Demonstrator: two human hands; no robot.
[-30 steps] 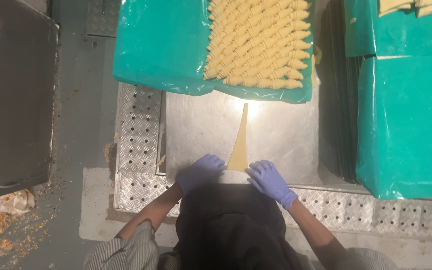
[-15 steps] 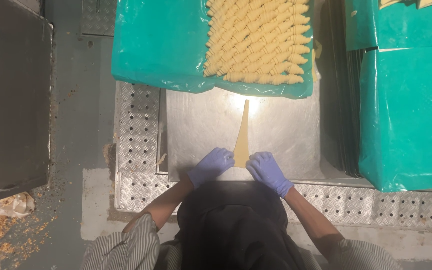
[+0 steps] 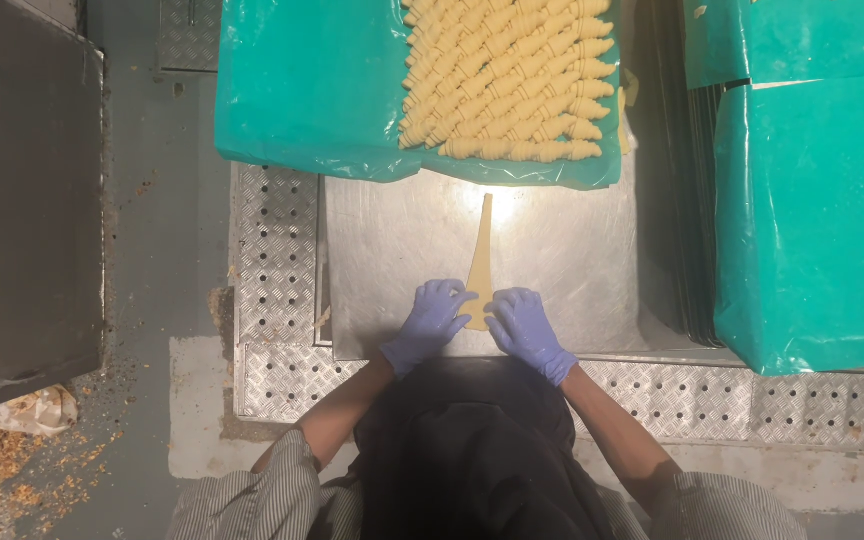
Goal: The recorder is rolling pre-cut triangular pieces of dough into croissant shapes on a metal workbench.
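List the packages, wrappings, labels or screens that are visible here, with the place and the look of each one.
No labels, signs or screens.
Teal plastic sheet: top centre, glossy, wrinkled, under rows of pale rolled dough pieces.
Teal wrapped stack: right side, large, rectangular, shiny.
Second teal wrapped bundle: top right corner, partly cut off.
Crumpled pale wrapper: floor, lower left, among crumbs.

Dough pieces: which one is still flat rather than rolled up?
The long triangle of dough on the steel table, its wide end under the left hand and right hand; the rolled pieces lie on the teal sheet.
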